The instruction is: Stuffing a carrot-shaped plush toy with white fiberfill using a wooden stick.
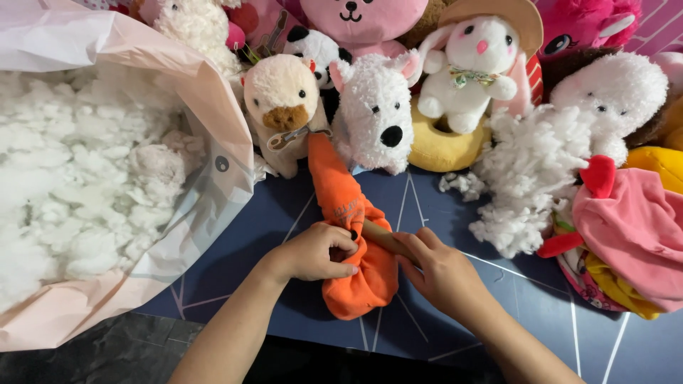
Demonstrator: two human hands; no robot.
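Here, left hand (pixel 313 252) pinching orange plush skin (pixel 353 242), right hand (pixel 441 274) fingers seemingly gripping wooden stick (pixel 380 236)

A soft-toy workshop: finished plush animals (pixel 375 117) crowd the counter (pixel 284 213) beyond the hands, a bag of stuffing (pixel 85 185) to their left.

One orange cloth toy (pixel 356 242) under two hands, one wooden stick (pixel 384 238), one big bag of white stuffing (pixel 78 185), one loose stuffing heap (pixel 526 178) right.
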